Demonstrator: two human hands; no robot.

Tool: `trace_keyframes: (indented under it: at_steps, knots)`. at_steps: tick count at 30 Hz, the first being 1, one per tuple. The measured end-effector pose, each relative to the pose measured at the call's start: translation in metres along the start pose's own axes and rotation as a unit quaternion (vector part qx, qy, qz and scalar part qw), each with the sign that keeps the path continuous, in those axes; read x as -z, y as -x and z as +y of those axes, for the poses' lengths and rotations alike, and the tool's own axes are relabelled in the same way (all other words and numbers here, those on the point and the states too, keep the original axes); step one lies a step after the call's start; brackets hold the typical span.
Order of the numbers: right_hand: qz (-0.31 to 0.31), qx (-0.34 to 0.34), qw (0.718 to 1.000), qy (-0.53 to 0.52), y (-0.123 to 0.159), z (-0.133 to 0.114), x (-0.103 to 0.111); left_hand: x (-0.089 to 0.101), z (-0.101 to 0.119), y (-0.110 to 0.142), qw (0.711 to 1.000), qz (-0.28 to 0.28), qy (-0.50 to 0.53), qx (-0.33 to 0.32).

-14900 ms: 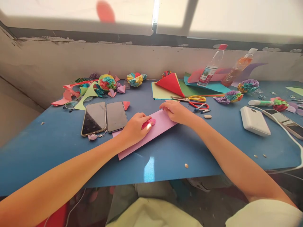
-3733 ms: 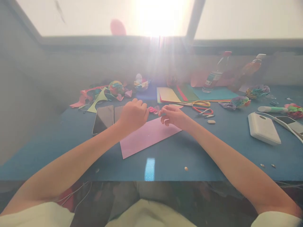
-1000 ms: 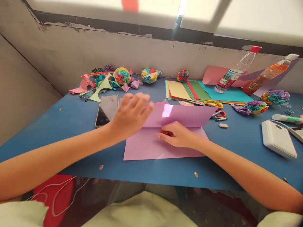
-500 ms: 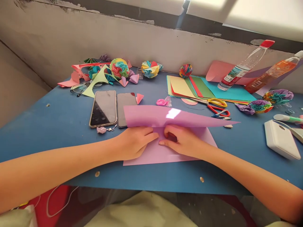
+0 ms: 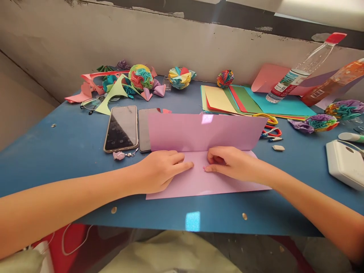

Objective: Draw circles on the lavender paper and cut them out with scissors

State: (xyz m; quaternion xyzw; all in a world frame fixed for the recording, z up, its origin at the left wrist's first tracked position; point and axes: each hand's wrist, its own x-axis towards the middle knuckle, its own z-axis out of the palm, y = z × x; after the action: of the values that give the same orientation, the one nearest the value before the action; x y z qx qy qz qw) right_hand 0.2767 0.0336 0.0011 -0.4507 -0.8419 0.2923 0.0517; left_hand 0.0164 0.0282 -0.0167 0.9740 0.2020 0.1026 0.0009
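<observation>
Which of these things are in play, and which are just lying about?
In play, at the hands:
purple sheet, upper flap raised
left hand, resting on it
right hand, over it
tiny pink bit, at right thumb tip

Apparently just lying about:
two phones
water bottle
coloured paper stack
white device
paper balls

no legible words, print too small on label (image 5: 288, 84) of clear bottle (image 5: 308, 67), far edge of table (image 5: 71, 151), barcode (image 5: 317, 93) on orange bottle (image 5: 335, 81)

blue table (image 5: 65, 159) — folded purple paper (image 5: 209, 131), two phones (image 5: 121, 128)
</observation>
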Motion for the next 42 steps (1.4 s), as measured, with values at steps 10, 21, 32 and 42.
trace_keyframes:
  at_steps: [10,21,32,42]
  knots:
    - [-0.128,-0.091,0.987,0.02,0.014,0.026,0.04,-0.001,0.003,0.0,1.0,-0.013,-0.012,0.022]
    - [0.153,0.112,0.982,-0.002,0.028,0.027,-0.018,0.004,0.017,-0.04,0.991,-0.126,-0.044,0.0]
    - [0.134,0.267,0.928,0.222,0.036,0.014,-0.019,0.004,0.015,-0.027,0.996,-0.068,0.033,0.047]
    - [0.17,0.295,0.922,0.186,0.034,0.013,-0.027,0.0,0.009,-0.02,0.999,0.026,-0.024,-0.016]
